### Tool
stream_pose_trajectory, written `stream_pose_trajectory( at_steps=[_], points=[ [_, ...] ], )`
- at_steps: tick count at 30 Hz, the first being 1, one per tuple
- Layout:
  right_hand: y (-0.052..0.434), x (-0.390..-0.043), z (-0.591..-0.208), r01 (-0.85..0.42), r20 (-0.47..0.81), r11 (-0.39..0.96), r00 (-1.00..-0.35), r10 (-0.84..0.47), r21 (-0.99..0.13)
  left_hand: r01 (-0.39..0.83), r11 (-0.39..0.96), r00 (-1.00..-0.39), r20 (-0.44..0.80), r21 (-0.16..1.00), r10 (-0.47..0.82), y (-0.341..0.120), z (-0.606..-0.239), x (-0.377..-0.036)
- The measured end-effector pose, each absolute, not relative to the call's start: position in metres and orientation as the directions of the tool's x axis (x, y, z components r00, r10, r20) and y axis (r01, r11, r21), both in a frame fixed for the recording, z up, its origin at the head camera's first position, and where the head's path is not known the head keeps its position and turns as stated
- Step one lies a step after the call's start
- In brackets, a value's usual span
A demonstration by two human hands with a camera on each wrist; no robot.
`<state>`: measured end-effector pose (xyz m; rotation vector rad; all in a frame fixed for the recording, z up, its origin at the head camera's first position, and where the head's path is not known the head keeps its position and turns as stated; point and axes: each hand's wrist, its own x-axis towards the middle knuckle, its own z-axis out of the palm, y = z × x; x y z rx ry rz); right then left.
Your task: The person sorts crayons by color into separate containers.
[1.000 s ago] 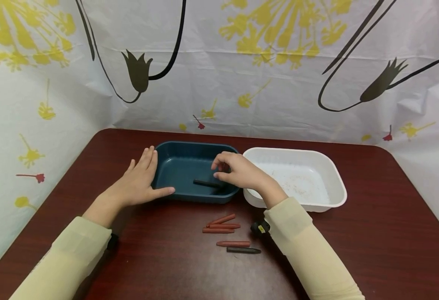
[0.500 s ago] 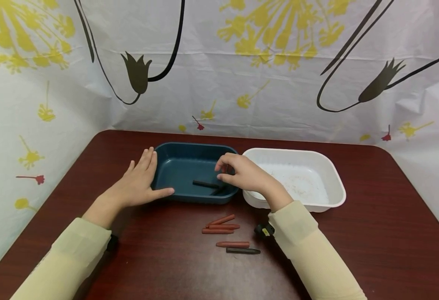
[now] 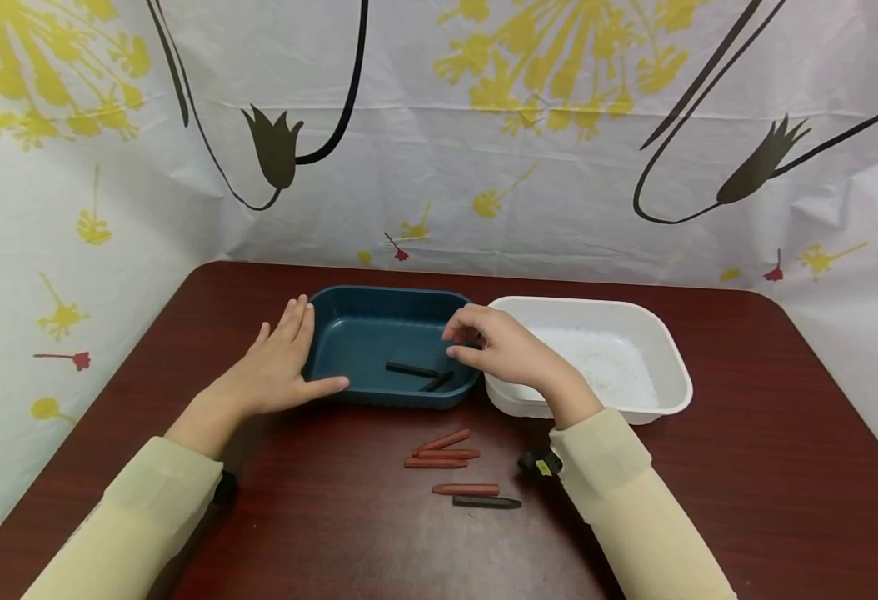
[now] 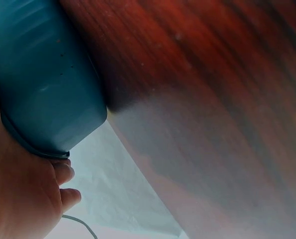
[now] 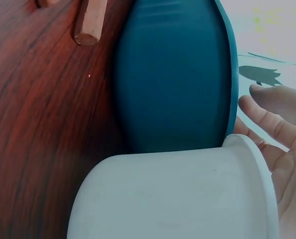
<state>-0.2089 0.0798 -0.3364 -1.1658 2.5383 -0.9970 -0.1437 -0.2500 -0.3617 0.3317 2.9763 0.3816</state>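
We are sorting crayons: left hand flat, steadying the blue tray holding two black crayons, right hand loosely curled, empty above its right rim; next we judge a reach near, to the crayons on the tabletop.

Bright even light, soft shadows, blurred wrist views

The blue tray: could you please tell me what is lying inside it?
Two black crayons lie on the floor of the blue tray. The right hand covers its right rim, so that corner cannot be seen.
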Motion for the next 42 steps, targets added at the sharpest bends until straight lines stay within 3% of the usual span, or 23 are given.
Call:
stream_pose_trajectory(
  at_steps=[32, 42],
  points=[
    [0.103, -0.183, -0.331, -0.586, 0.137, 0.464, -0.705, -0.696, -0.664, 0.200, 0.948, -0.970, -0.089, 0.250, 0.228, -0.250, -0.363, -0.145],
    [0.113, -0.174, -0.332, -0.641, 0.191, 0.448, -0.680, -0.708, -0.623, 0.203, 0.946, -0.969, -0.090, 0.254, 0.232, -0.250, -0.363, -0.145]
  ],
)
